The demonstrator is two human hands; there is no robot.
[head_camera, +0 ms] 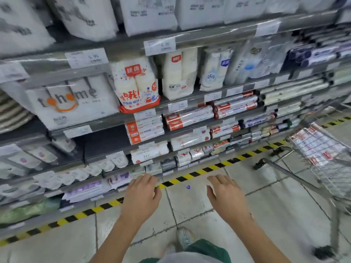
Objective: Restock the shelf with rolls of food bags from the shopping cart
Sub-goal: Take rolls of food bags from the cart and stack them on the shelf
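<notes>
Wire shopping cart [335,177] stands off right; left hand [142,192] and right hand [226,194] hover spread, empty. A blind reach might topple its food-bag rolls [313,147].

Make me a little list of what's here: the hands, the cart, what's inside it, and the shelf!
left hand: open, palm down, holding nothing
right hand: open, palm down, holding nothing
shopping cart: on the person's right, on the tiled floor
in the cart: red-and-white food bag rolls, piled up
shelf: shelved rolls in red and white, and a dark gap left of the orange-and-white packs
floor: striped tape, yellow and black, along the shelf's foot
</notes>
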